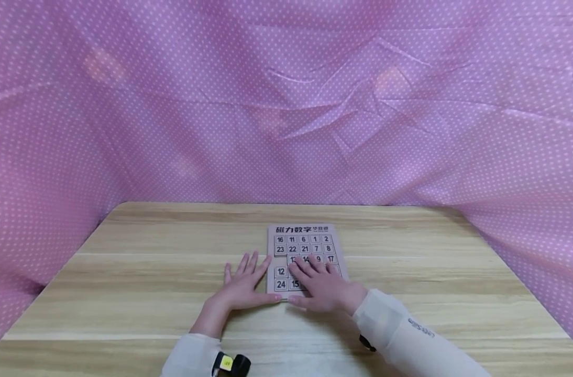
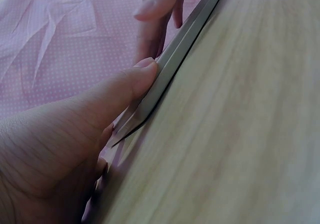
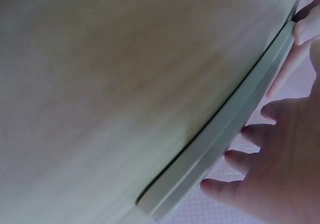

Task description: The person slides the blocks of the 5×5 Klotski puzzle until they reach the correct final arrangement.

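Note:
A flat number sliding puzzle (image 1: 271, 240) lies on the table, with dark characters along its top and rows of square number tiles. A gap shows at the left end of its third row. My left hand (image 1: 241, 288) is spread at the puzzle's left side, its thumb at the near edge. In the left wrist view that thumb (image 2: 142, 77) touches the puzzle's side. My right hand (image 1: 326, 289) lies over the lower right tiles with fingers extended, hiding several of them. The right wrist view shows its fingers (image 3: 220, 186) along the puzzle's edge.
The wooden table (image 1: 150, 251) has a light grain and rounded far corners. Pink dotted cloth (image 1: 286, 157) hangs behind it and along both sides. A dark camera (image 1: 239, 365) is strapped to the left wrist, over a pale sleeve (image 1: 192, 356).

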Motion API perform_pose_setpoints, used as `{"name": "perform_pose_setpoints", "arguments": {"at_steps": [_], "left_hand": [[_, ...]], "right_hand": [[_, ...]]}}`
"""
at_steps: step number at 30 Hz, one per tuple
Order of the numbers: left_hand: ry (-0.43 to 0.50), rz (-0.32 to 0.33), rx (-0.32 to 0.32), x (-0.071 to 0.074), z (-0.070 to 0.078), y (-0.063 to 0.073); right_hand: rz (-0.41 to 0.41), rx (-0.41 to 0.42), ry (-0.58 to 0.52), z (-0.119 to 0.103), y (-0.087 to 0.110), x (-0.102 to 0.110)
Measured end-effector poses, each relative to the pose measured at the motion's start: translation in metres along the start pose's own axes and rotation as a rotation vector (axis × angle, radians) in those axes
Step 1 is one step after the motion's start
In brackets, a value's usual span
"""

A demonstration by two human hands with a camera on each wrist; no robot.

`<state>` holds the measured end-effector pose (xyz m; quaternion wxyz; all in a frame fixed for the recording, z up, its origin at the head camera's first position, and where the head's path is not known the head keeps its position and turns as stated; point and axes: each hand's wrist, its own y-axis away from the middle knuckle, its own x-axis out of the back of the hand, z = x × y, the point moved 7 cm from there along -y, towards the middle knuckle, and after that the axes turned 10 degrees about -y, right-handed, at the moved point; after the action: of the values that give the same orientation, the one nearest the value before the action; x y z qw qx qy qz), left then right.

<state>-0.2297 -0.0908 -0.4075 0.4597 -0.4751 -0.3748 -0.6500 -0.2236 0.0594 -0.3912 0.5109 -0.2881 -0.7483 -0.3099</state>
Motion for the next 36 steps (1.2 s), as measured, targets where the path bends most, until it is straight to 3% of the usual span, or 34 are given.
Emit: {"name": "perform_pose_setpoints", "arguments": {"at_steps": [6,15,36], "left_hand": [[-0.003,-0.004,-0.002,0.000,-0.001,0.001],[-0.009,-0.004,-0.008,0.000,-0.001,0.002],[-0.016,-0.016,0.000,-0.001,-0.001,0.000]], "right_hand": [[-0.018,0.046,-0.022,-0.014,0.011,-0.001],[-0.020,0.151,0.038,-0.033,0.018,-0.008],[-0.001,0.073,0.023,-0.023,0.001,-0.001]]}}
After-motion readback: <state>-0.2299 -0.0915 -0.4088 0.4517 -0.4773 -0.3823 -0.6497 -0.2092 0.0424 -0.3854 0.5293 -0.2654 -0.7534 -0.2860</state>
